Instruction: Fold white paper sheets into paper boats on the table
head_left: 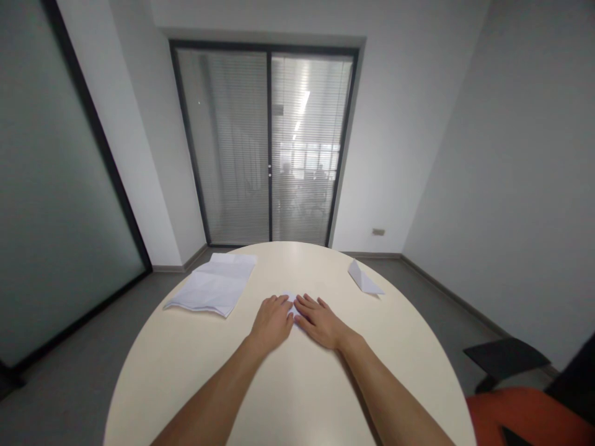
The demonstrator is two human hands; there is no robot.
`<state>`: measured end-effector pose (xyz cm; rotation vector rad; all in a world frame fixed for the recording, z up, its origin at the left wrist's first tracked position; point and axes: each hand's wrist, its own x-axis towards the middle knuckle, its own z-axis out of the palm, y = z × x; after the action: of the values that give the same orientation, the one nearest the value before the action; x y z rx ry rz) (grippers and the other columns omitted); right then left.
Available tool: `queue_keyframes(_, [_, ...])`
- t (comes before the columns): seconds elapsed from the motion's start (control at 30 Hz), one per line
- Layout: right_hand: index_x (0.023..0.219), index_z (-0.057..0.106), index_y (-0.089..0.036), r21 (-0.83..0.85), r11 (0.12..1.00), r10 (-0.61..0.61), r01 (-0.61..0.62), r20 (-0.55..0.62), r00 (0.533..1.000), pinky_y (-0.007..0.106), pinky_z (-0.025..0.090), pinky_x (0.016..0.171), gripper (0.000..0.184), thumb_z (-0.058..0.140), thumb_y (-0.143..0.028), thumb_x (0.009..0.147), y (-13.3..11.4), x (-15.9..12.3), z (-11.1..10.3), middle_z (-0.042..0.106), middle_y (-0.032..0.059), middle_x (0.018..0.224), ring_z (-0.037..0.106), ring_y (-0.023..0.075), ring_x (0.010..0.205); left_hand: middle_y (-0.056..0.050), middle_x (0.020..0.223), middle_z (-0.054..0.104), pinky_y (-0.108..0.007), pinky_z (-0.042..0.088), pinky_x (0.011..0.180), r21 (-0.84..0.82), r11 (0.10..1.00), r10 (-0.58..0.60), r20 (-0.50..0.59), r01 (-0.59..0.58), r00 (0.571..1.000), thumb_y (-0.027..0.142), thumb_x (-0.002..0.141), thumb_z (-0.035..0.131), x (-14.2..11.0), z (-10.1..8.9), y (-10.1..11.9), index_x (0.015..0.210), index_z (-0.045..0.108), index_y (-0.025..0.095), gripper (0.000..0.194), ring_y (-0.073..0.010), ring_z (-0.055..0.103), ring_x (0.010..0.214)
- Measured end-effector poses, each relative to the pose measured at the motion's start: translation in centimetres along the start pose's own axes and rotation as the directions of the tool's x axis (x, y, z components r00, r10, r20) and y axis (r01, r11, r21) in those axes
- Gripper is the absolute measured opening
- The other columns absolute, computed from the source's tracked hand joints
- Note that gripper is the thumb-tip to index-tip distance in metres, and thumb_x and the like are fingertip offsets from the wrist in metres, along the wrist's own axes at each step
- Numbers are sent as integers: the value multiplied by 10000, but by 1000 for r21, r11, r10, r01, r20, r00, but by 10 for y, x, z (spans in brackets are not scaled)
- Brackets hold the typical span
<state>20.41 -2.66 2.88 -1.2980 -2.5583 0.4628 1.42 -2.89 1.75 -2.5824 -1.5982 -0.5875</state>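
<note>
A small piece of folded white paper (292, 308) lies on the table between my hands, mostly covered by them. My left hand (273, 317) holds the paper down from the left, its fingers bent and close together with the thumb at the paper's near edge. From the right, my right hand (320, 321) lies palm down with fingers stretched out and slightly apart, the fingertips on the paper. Both sets of fingertips nearly meet over it. The paper's exact folded shape is hidden.
A stack of creased white paper sheets (216, 282) lies on the round cream table (288, 402) at the left. A folded paper piece (364, 280) rests near the right rim. An orange chair (525, 415) with a black armrest stands at the lower right.
</note>
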Motion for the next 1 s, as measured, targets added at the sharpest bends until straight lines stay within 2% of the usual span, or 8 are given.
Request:
queue_keyframes(0.23, [1549, 304, -175, -21, 987, 156, -156, -17, 988, 554, 96, 1201, 677, 195, -570, 1010, 11, 2, 3, 227, 101, 1628, 139, 312, 1512, -100, 1274, 652, -425, 421, 983, -11, 1000, 23, -4, -23, 1000, 263, 952, 470, -1, 0, 1, 1137, 669, 180, 284, -265, 576, 1097])
queue_keyframes(0.37, [1544, 315, -163, -56, 977, 206, -207, -24, 978, 554, 110, 1196, 674, 214, -559, 1008, 14, 3, 3, 225, 96, 1630, 98, 342, 1513, -96, 1317, 634, -430, 409, 1010, -10, 999, 42, -12, -42, 999, 285, 958, 475, -1, 6, 0, 1213, 646, 193, 321, -265, 563, 1139])
queue_keyframes(0.63, [1566, 233, -109, -114, 941, 318, -319, -26, 948, 550, 115, 1197, 715, 223, -545, 1000, 14, 4, 4, 183, 100, 1639, 61, 355, 1514, -106, 1353, 613, -457, 360, 1099, -30, 996, 78, -15, -78, 997, 307, 971, 460, -2, 12, -3, 1277, 620, 201, 361, -263, 523, 1260])
queue_keyframes(0.8, [1549, 283, -100, -157, 912, 368, -378, -88, 925, 530, 164, 1186, 693, 254, -522, 999, 14, 6, 5, 225, 117, 1628, 111, 365, 1506, -98, 1379, 596, -456, 339, 1131, -54, 995, 82, 19, -81, 996, 325, 965, 469, -4, 11, -3, 1298, 599, 197, 379, -271, 468, 1339])
queue_keyframes(1.0, [1504, 381, -121, -179, 882, 410, -436, -166, 897, 501, 230, 1162, 631, 322, -486, 993, 18, 6, 5, 313, 128, 1598, 212, 368, 1480, -117, 1385, 583, -458, 359, 1117, -71, 992, 103, 21, -101, 994, 345, 959, 474, -4, 10, -3, 1298, 585, 196, 386, -266, 493, 1311])
